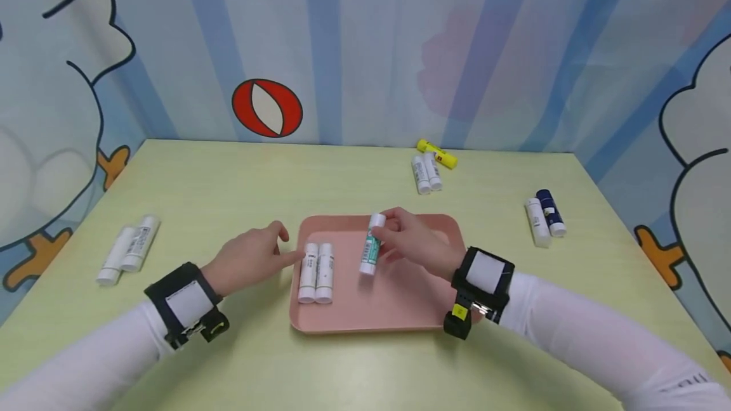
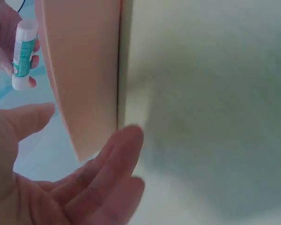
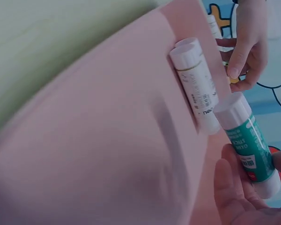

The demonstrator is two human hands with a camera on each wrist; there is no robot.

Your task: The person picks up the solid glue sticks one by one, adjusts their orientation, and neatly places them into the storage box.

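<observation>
My right hand [image 1: 412, 240] holds a green-and-white glue stick [image 1: 372, 244] between thumb and fingers, above the pink tray [image 1: 365, 325]. In the right wrist view this glue stick [image 3: 247, 143] is tilted over the tray, its label facing the camera. Two white glue sticks [image 1: 309, 273] lie side by side at the tray's left end. My left hand [image 1: 249, 257] is by the tray's left rim, index finger stretched toward those white sticks. The left wrist view shows the left thumb and fingers [image 2: 103, 187] apart, with nothing between them.
Two white glue sticks [image 1: 140, 243] lie at the table's left. At the back are two white sticks [image 1: 421, 174] and a yellow glue stick [image 1: 436, 153]. To the right, a white stick [image 1: 537, 222] lies beside a dark blue one [image 1: 551, 212]. A printed curtain backs the table.
</observation>
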